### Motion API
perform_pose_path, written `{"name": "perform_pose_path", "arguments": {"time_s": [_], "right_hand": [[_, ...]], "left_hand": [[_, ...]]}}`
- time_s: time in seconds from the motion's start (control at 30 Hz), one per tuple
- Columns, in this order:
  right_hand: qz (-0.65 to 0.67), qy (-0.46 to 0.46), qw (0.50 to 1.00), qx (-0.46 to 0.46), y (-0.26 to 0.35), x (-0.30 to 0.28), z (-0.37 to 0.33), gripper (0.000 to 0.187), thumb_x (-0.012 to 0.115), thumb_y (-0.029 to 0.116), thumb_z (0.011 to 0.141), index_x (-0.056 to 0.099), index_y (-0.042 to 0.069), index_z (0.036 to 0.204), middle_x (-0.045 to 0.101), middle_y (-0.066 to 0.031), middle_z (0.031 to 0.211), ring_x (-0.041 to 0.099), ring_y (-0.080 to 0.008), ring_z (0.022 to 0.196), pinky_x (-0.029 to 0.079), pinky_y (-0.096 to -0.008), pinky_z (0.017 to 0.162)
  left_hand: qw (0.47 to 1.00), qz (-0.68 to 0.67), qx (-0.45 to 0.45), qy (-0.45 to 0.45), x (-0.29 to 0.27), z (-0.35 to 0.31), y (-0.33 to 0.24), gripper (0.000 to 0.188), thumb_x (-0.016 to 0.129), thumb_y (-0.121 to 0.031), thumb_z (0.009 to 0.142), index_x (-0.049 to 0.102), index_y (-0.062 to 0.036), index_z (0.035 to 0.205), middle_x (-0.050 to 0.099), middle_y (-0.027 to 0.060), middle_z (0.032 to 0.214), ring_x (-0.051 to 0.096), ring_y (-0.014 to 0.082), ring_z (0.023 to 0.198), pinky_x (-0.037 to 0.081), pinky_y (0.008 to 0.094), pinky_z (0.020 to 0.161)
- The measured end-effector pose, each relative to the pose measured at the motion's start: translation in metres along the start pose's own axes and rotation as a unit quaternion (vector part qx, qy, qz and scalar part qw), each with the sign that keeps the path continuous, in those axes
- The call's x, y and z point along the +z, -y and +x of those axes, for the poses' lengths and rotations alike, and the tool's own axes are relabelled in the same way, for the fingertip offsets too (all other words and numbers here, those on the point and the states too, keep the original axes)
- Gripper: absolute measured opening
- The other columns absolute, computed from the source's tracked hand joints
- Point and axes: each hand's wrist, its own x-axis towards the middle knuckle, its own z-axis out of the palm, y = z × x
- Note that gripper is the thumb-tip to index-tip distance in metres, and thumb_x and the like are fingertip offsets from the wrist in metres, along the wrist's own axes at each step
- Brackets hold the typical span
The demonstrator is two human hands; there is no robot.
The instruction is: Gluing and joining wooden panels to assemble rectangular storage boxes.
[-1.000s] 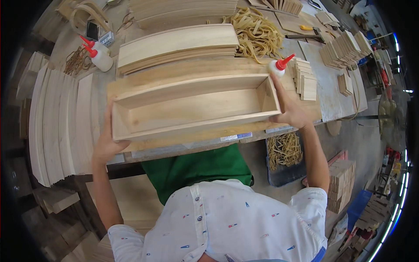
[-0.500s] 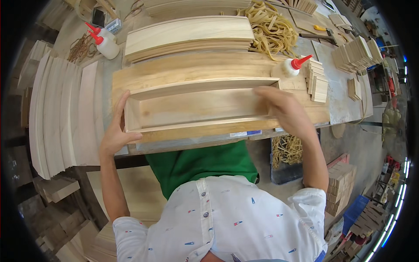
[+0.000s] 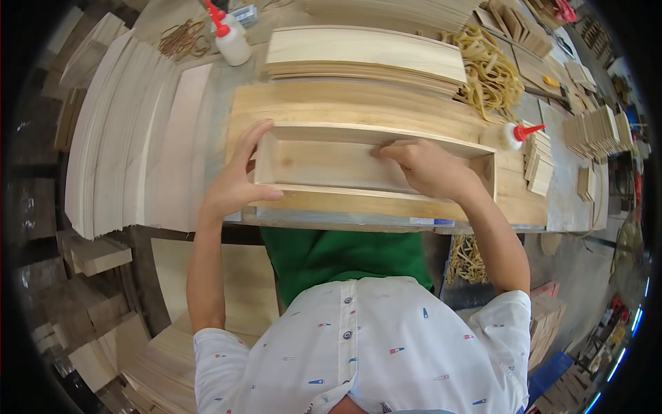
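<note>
A long, shallow, open wooden box (image 3: 331,191) lies on a flat wooden board (image 3: 386,103) at the near edge of the bench. Around its left end my left hand (image 3: 238,172) is closed, thumb on the near wall and fingers at the far corner. My right hand (image 3: 434,169) reaches over the near wall into the box with its fingers curled down toward the floor. Those fingertips are blurred, and whatever they may hold is hidden. Beyond the box's right end stands a white glue bottle (image 3: 510,136) with a red nozzle, beside small wooden pieces (image 3: 539,165).
A stack of thin boards (image 3: 362,52) lies behind the box, with a heap of tan bands (image 3: 489,72) to its right. More glue bottles (image 3: 233,47) stand at the back left. Tall board stacks (image 3: 124,131) line the left side. A hammer (image 3: 548,95) rests at the far right.
My right hand has moved leftward inside the box, from near its right end toward the middle. The left hand keeps its hold. The whole view has shifted, so the bench appears farther right.
</note>
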Motion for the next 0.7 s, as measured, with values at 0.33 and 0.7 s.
{"name": "perform_pose_path", "arguments": {"time_s": [0.33, 0.7], "right_hand": [[-0.059, 0.112, 0.992, 0.019, 0.033, 0.016, 0.048, 0.021, 0.053, 0.003, 0.082, 0.065, -0.001, 0.098, 0.068, -0.0204, 0.09, 0.064, -0.0397, 0.092, 0.05, -0.0469, 0.08], [0.018, -0.323, 0.918, 0.231, -0.065, -0.091, -0.026, 0.028, 0.057, 0.012, 0.088, 0.065, 0.002, 0.113, 0.07, -0.0163, 0.086, 0.067, -0.0267, 0.081, 0.053, -0.0372, 0.077]], "left_hand": [[1.0, 0.017, 0.021, -0.008, -0.002, 0.008, 0.005, 0.11, 0.09, -0.029, 0.055, 0.032, -0.0158, 0.148, 0.027, 0.008, 0.151, 0.032, 0.0289, 0.138, 0.038, 0.0445, 0.108], [1.0, 0.0, 0.013, -0.028, 0.022, -0.008, -0.003, 0.12, 0.091, -0.03, 0.049, 0.028, -0.0153, 0.15, 0.023, 0.0071, 0.154, 0.031, 0.03, 0.139, 0.036, 0.0455, 0.109]]}}
